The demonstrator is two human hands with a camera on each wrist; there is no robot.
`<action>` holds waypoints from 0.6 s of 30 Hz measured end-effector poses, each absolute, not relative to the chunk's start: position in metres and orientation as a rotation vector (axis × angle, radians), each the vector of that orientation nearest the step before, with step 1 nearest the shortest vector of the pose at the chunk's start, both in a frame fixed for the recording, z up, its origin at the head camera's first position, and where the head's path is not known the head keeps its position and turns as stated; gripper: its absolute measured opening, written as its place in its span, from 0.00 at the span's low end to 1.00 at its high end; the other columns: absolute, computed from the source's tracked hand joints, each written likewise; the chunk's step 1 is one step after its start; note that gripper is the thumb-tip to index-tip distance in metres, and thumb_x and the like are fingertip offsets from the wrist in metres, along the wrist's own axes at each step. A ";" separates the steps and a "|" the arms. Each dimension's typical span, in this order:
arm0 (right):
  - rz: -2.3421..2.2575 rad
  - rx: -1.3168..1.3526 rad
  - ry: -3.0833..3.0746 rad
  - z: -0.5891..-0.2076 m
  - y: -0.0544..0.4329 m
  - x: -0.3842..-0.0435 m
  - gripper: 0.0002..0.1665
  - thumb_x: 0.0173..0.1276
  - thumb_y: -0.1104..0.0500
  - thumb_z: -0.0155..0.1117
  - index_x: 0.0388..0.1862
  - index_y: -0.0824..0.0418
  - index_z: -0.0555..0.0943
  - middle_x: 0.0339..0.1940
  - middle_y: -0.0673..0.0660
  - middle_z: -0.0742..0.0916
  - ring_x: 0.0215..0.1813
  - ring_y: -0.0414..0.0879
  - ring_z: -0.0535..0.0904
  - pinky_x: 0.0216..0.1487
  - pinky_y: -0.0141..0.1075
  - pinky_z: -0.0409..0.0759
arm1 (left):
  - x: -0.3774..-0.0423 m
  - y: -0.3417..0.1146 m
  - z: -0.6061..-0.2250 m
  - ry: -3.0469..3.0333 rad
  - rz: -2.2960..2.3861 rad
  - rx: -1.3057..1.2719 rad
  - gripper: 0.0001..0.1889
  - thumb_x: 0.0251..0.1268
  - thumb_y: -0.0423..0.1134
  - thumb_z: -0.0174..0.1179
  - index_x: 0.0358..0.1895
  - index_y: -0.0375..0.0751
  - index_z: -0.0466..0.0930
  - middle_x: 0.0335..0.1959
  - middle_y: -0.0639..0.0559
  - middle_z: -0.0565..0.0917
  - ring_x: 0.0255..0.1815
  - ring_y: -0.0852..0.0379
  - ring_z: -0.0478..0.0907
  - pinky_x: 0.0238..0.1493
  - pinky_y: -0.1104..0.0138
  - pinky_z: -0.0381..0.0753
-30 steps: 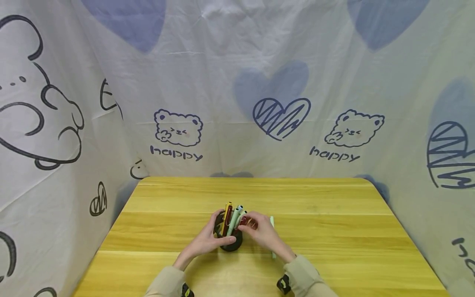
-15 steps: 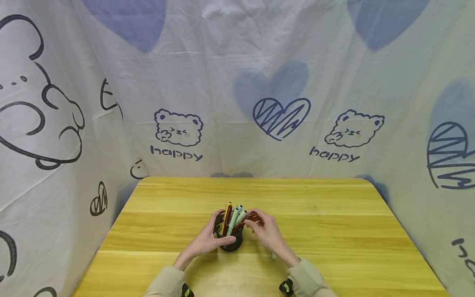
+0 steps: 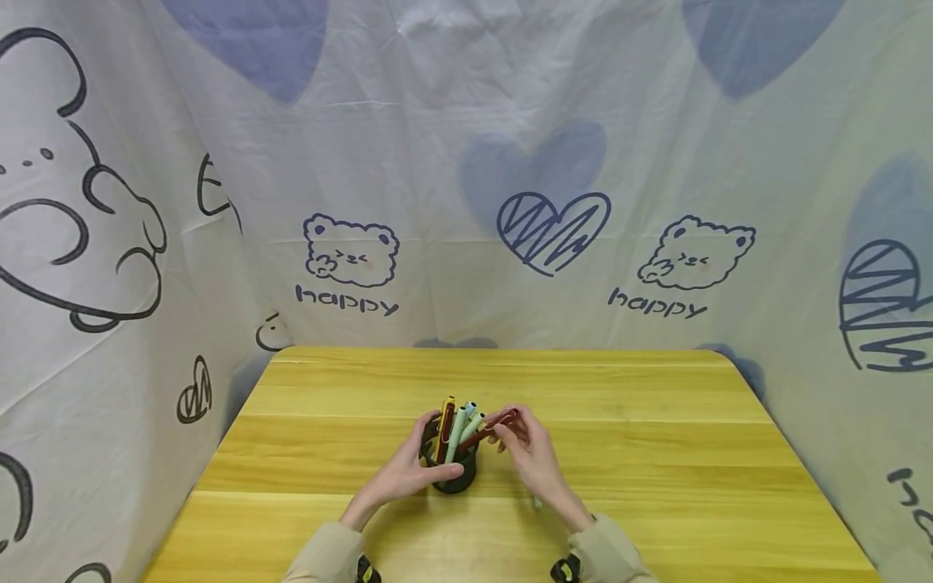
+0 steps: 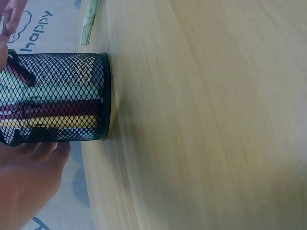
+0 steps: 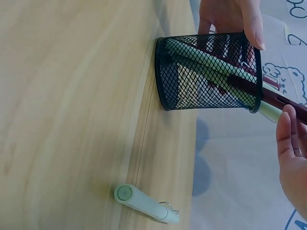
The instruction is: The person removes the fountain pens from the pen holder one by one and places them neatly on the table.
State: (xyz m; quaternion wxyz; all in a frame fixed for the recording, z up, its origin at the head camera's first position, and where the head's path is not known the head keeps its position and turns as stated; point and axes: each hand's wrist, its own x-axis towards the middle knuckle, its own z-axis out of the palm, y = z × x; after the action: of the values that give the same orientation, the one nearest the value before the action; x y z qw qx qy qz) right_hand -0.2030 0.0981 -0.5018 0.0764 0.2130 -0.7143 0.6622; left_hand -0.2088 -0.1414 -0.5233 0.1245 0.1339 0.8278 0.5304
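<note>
A black mesh pen holder (image 4: 60,96) stands upright on the table, and my left hand (image 3: 404,471) grips it around the side, thumb at the front. Inside lean several pens: a yellow pen (image 3: 440,437), a dark red pen (image 3: 448,429), and light green pens (image 3: 457,433). My right hand (image 3: 532,455) pinches the upper part of a second dark red pen (image 5: 273,97) between thumb and fingers. That pen slants to the right across the rim, its lower end still inside the mesh. Its top is partly covered by the fingers.
A light green pen (image 5: 146,205) lies on the wooden table (image 3: 656,453) to the right of the holder, mostly hidden beneath the right arm in the head view. A white cloth (image 3: 437,162) with printed hearts and bears hangs behind the table and along both sides.
My right hand has moved right and slightly up, drawing the dark red pen partway out and tilting it over the rim. The left hand and pen holder have stayed put.
</note>
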 end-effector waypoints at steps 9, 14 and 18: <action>2.055 0.740 -1.917 -0.505 0.103 -0.202 0.12 0.80 0.69 0.46 0.53 0.80 0.66 0.48 0.81 0.81 0.39 0.39 0.83 0.37 0.35 0.86 | -0.209 -0.141 -0.523 2.410 1.542 0.386 0.55 0.57 0.55 0.73 0.81 0.48 0.45 0.80 0.35 0.56 0.80 0.34 0.55 0.74 0.35 0.61; 2.109 0.746 -1.824 -0.504 0.106 -0.202 0.09 0.83 0.66 0.40 0.55 0.70 0.64 0.47 0.78 0.83 0.39 0.42 0.86 0.38 0.35 0.88 | -0.209 -0.141 -0.523 2.398 1.567 0.414 0.55 0.58 0.53 0.73 0.81 0.46 0.45 0.79 0.35 0.59 0.79 0.34 0.57 0.75 0.35 0.61; 2.153 0.761 -1.760 -0.504 0.110 -0.203 0.09 0.84 0.64 0.36 0.57 0.59 0.62 0.48 0.63 0.88 0.39 0.44 0.88 0.39 0.37 0.89 | -0.210 -0.141 -0.523 2.374 1.585 0.418 0.55 0.59 0.52 0.73 0.81 0.46 0.45 0.79 0.36 0.59 0.79 0.35 0.57 0.75 0.36 0.61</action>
State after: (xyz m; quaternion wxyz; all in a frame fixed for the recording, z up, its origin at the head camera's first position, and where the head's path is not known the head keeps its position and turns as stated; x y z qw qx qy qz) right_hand -0.2029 0.1103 -0.5035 0.1291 0.2617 -0.6053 0.7406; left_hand -0.2095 -0.1411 -0.5232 0.1279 0.1438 0.8161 0.5449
